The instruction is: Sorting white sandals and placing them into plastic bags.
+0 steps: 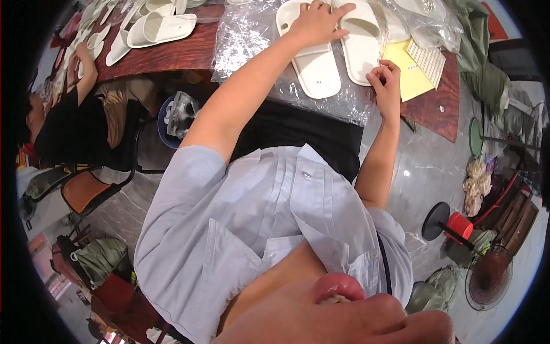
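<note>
A pair of white slippers lies side by side on clear plastic bags at the table's front: the left slipper (pixel 317 73) and the right slipper (pixel 359 54). My left hand (pixel 316 24) rests over the straps with its fingers spread, touching the pair. Beside the near end of the right slipper is my right hand (pixel 386 86), its fingers curled in a pinch. What they pinch, if anything, is too small to make out. Clear plastic film (pixel 243 43) spreads under and around the slippers. A yellow sheet (pixel 413 83) lies just right of my right hand.
More white slippers (pixel 166 30) cover the left part of the red-brown table (pixel 137 62). A dotted pale sheet (pixel 427 62) overlaps the yellow one. Another person (pixel 71 123) sits at the far left, reaching among slippers. A blue bucket (pixel 167 129) stands below the table.
</note>
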`<state>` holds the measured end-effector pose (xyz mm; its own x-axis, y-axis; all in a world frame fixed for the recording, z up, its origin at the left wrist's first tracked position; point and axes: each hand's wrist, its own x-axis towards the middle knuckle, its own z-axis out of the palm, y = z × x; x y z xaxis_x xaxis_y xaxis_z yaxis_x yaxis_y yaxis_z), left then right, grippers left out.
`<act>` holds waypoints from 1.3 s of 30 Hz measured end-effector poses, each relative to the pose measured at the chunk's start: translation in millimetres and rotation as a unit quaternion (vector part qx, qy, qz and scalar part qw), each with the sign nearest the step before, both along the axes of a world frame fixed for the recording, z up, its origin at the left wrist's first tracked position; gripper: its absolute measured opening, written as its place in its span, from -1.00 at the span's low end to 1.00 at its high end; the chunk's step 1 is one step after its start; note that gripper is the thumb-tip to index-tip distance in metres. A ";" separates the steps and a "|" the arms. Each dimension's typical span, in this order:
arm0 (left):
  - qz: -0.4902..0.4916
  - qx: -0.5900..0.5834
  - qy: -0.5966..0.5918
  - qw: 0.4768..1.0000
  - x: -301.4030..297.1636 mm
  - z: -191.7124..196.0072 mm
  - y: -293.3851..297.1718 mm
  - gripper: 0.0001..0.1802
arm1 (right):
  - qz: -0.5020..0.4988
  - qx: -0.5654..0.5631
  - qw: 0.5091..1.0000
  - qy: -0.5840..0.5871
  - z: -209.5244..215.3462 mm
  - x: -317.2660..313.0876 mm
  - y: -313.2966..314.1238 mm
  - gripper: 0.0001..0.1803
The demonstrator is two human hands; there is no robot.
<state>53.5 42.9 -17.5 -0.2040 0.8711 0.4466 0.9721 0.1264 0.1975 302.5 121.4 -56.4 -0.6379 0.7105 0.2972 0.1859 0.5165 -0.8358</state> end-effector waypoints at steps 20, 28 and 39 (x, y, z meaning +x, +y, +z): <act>-0.006 -0.032 -0.035 0.999 -3.9 10.3 -6.7 -0.24 | -0.057 0.015 0.998 0.024 7.3 -13.7 -10.7 -0.71; 0.067 0.040 0.000 0.997 4.2 4.7 5.5 -0.13 | -0.084 0.003 0.996 0.020 0.5 -11.7 -7.9 -0.66; 0.092 0.017 -0.191 0.977 -11.2 35.2 13.0 -0.50 | -0.119 0.162 0.979 -0.042 0.4 -17.4 -19.2 -0.63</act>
